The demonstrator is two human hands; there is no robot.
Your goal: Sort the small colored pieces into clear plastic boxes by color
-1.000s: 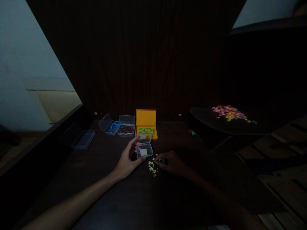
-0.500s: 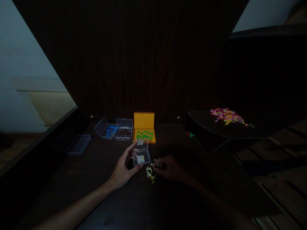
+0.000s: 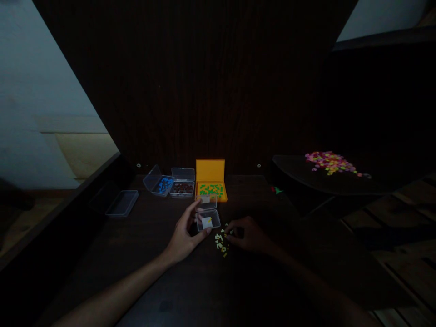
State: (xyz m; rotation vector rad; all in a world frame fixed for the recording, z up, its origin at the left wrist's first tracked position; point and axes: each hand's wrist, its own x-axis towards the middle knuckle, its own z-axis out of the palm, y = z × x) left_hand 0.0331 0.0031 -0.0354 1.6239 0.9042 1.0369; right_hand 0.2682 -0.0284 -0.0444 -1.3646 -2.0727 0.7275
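My left hand (image 3: 185,234) curls around the left side of a small clear plastic box (image 3: 207,220), thumb and forefinger on its edges. A white and a yellow piece lie inside the box. My right hand (image 3: 247,234) rests on the dark table just right of a small heap of white and yellow pieces (image 3: 221,242), its fingertips pinched together at the heap's edge. The dim light hides what, if anything, is between those fingertips.
Behind the clear box stand an open orange case with green pieces (image 3: 210,184), a clear box of dark red pieces (image 3: 181,186) and one of blue pieces (image 3: 160,184). An empty clear tray (image 3: 122,202) lies at the left. A pile of pink and yellow pieces (image 3: 330,162) sits on a dark round surface to the right.
Both hands stay where they were by the box and the heap. The view has shifted slightly; the right fingertips work at the heap's edge.
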